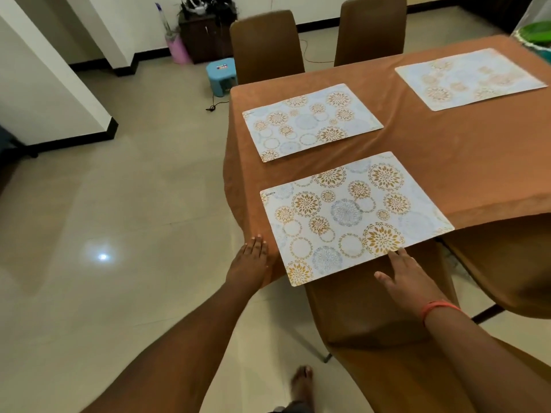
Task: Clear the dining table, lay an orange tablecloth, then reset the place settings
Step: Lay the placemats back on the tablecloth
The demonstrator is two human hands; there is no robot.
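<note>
An orange tablecloth (pixel 447 150) covers the dining table. Three white placemats with gold and blue floral circles lie on it: a near placemat (pixel 351 213), a second placemat (pixel 310 120) behind it, and a third placemat (pixel 468 77) at the far right. My left hand (pixel 252 257) rests flat with straight fingers on the cloth at the table's near corner, just left of the near placemat. My right hand (pixel 408 275) is spread open at that placemat's near edge, fingertips touching it. Neither hand holds anything.
A brown chair (pixel 372 317) is tucked in front of me under the near edge. Two more brown chairs (pixel 265 46) stand on the far side. A blue stool (pixel 220 76) and a cable lie on the tiled floor. A green item (pixel 536 32) sits at the far right.
</note>
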